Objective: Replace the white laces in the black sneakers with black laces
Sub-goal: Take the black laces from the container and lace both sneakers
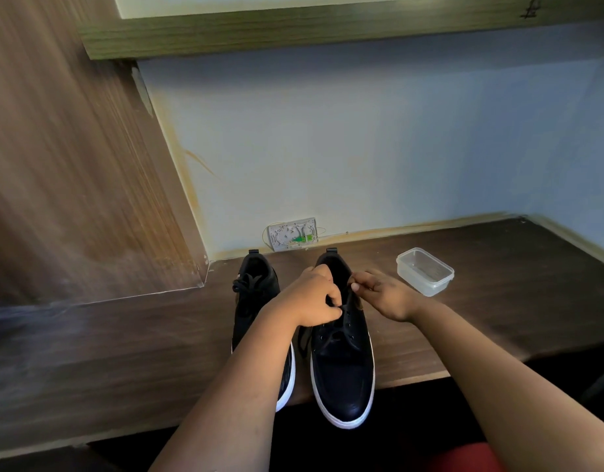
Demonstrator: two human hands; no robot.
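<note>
Home desk nook (pixel 481 301) (wood laminate, painted wall (pixel 362 148)).

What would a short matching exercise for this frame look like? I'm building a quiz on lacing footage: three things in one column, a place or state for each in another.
Things:
1. left sneaker
2. right sneaker
3. plastic container

Places or states:
A. being laced, a black lace pinched by both the left hand and the right hand
B. clear, to the right of both shoes, near the wall
C. black lace already tied in a bow

Pairs: 1-C, 2-A, 3-B
</note>
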